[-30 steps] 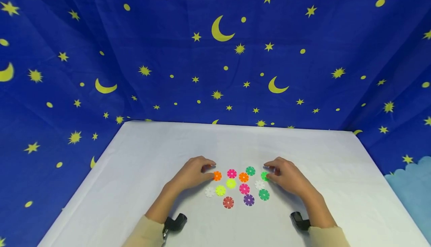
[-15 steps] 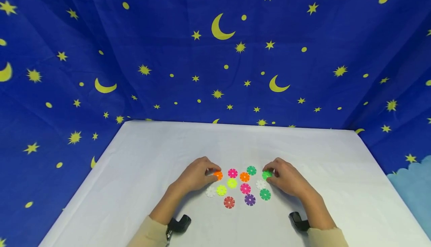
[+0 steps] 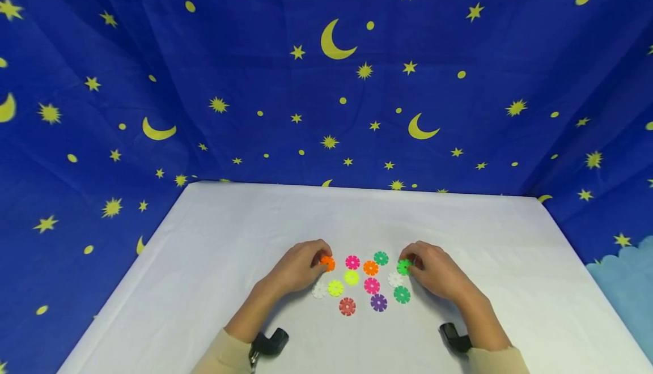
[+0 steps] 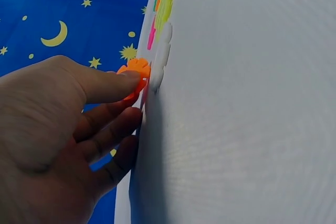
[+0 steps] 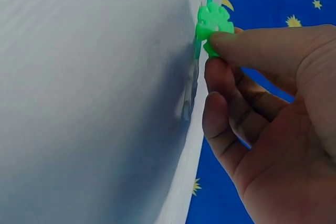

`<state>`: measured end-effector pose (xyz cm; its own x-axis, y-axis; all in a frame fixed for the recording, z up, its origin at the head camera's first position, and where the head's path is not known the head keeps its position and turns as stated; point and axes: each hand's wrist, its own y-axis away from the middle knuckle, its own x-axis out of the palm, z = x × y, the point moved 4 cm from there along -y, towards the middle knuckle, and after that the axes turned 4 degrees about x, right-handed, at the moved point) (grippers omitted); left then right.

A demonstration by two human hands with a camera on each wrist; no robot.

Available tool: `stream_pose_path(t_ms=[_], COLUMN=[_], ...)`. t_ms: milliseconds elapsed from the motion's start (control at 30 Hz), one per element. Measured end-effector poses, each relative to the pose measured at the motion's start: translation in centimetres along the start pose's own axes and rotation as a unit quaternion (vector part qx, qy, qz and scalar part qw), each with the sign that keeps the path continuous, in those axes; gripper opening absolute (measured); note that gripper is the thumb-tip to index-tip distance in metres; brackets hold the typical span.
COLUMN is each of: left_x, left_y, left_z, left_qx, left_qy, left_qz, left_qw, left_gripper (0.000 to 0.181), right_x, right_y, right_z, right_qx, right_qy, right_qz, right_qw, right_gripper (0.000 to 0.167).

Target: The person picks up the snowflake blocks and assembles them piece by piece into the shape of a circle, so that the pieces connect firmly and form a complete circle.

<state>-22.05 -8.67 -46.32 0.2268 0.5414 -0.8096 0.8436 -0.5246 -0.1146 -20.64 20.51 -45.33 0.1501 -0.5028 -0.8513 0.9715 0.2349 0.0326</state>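
You're pinching an orange disc (image 4: 138, 65) in your left hand (image 3: 297, 267) and a bright green disc (image 5: 212, 19) in your right hand (image 3: 436, 267) over the counter (image 3: 255, 209).

Left hand (image 3: 301, 266) now pinching an orange disc (image 3: 329, 263), right hand (image 3: 433, 269) now pinching a bright green disc (image 3: 403, 266), both discs tilted up

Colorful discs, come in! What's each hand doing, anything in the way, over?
Left hand pinching an orange disc. Right hand pinching a bright green disc. More discs lying on white table. Nothing visibly blocking either hand.
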Motion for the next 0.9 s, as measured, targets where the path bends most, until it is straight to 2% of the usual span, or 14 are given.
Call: stream_pose_path(t_ms=[233, 500, 900], left_x=[-0.45, -0.75, -0.83], left_y=[0.08, 0.01, 0.06], left_z=[0.02, 0.08, -0.38], left_qx=[0.015, 0.009, 0.015], left_qy=[0.017, 0.043, 0.04], left_qz=[-0.017, -0.029, -0.029], left_qw=[0.9996, 0.9986, 0.9987], left_gripper=[0.02, 0.013, 0.018], right_x=[-0.21, -0.57, -0.64], right_y=[0.08, 0.21, 0.37], right_z=[-0.02, 0.14, 0.48], right_qx=[0.008, 0.002, -0.006], right_qy=[-0.01, -0.026, -0.042], right_qz=[0.008, 0.007, -0.01], right_qw=[0.9999, 0.9996, 0.9991], right_gripper=[0.018, 0.013, 0.011])
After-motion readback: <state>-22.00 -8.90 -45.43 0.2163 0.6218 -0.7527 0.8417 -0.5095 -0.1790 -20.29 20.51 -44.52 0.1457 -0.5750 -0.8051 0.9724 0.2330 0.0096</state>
